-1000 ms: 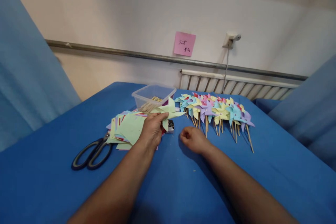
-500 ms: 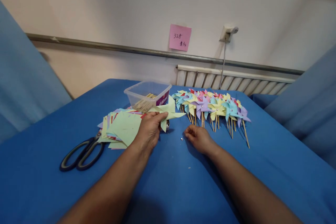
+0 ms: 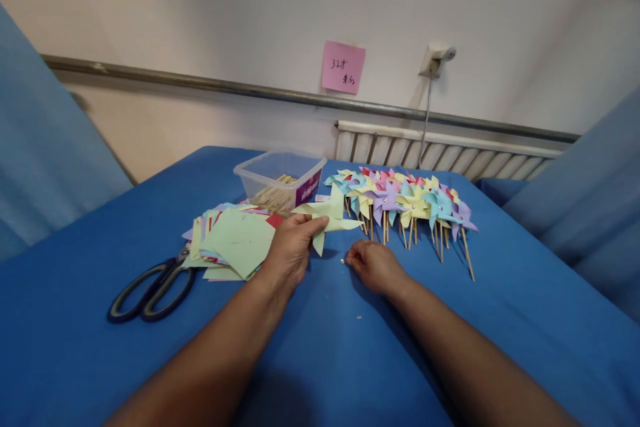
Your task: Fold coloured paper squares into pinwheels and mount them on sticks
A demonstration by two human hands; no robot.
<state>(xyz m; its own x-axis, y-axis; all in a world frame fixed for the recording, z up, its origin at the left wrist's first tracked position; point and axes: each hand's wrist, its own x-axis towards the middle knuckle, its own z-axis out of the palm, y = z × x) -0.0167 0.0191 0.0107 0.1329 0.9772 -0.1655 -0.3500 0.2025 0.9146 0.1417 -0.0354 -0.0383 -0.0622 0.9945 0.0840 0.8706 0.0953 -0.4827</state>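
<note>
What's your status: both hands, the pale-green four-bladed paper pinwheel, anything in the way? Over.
Left hand gripping pale-green paper pinwheel. Right hand beside small, shiny, roundish piece, contact unclear. Multicoloured stack of paper sheets beside left hand, not between hands.

The left hand [image 3: 295,243] is bare, and so is the wrist behind it, slimmer than the hand. Behind that, the left forearm [image 3: 220,340], also bare, thickens steadily away from the hand. The right hand [image 3: 375,265] is likewise bare, and the right forearm [image 3: 460,340] behind it broadens in the same way. The left hand's thumb appears rounded, though softness there makes its nail hard to judge.
</note>
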